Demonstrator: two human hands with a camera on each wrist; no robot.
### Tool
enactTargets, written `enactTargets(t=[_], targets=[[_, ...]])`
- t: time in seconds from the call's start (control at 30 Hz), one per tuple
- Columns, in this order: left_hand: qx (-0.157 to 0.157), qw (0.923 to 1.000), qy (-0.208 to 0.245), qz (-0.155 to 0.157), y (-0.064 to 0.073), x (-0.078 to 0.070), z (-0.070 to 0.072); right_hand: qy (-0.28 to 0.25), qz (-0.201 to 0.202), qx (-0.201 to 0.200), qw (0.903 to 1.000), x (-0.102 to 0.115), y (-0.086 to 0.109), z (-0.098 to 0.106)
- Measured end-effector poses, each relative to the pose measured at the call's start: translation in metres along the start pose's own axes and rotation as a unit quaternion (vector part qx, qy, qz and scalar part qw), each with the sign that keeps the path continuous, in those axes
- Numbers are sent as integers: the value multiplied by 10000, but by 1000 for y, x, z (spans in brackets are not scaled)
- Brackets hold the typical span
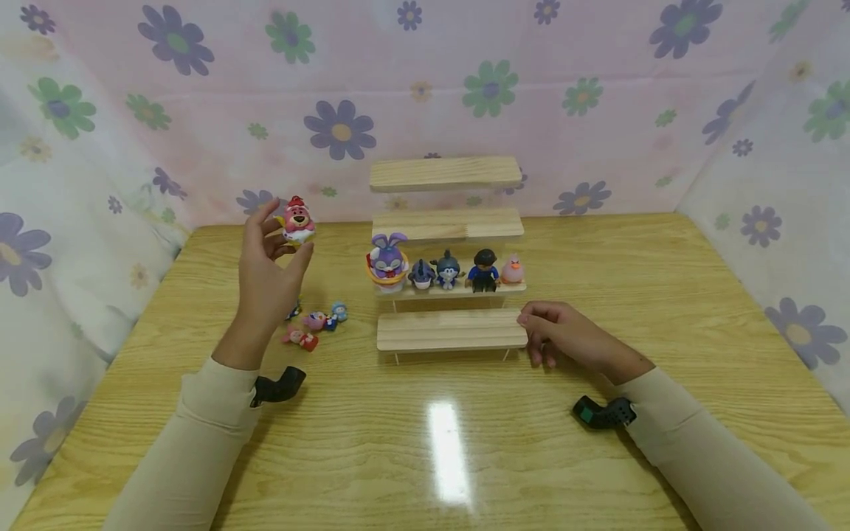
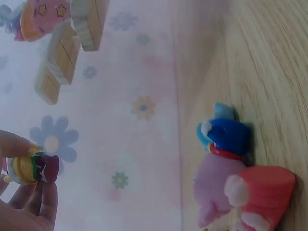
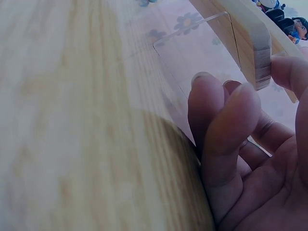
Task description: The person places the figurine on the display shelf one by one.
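Observation:
My left hand is raised at the left, pinching a small pink bear figurine with a red top between thumb and fingers. In the left wrist view, another side of that figurine shows yellow and maroon. Right of centre, my right hand is at the end of the lowest wooden step, a fingertip right at its edge and the other fingers loosely bent below. The third step down bears a purple rabbit figurine, two dark blue figurines, a black-haired figure and a pink bird.
Several small figurines lie on the table near my left wrist, pink, red and blue. The two upper steps hold nothing. Clear supports carry the stand. A flowered cloth hangs behind and at both sides.

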State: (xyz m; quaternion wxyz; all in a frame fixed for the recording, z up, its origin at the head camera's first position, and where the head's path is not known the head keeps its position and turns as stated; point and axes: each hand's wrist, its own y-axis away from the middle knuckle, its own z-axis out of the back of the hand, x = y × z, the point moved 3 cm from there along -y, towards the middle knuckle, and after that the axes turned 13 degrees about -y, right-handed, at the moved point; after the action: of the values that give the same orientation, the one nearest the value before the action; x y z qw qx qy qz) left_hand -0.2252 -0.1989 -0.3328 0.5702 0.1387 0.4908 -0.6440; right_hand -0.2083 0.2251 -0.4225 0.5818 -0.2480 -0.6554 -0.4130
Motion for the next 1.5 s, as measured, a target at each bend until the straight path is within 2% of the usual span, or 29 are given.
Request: enactTargets(t=[0.23, 0.47, 1.0, 1.27, 1.5], targets=[[-98, 9995, 252, -144, 4, -14, 3, 4, -16, 25, 10000, -1, -1, -1], [-317, 9972, 502, -451, 7, -29, 4, -36, -11, 18, 10000, -1, 0, -1], [-645, 9809, 1321, -1275, 19, -68, 6, -61, 49, 73, 9999, 1, 1, 0], [-628, 9735, 1567, -1545, 27, -88, 2, -36, 66, 101, 9999, 1, 0, 0], [-489, 9696, 1651, -1737, 33, -102, -8, -42, 89, 75, 9999, 2, 1, -1]])
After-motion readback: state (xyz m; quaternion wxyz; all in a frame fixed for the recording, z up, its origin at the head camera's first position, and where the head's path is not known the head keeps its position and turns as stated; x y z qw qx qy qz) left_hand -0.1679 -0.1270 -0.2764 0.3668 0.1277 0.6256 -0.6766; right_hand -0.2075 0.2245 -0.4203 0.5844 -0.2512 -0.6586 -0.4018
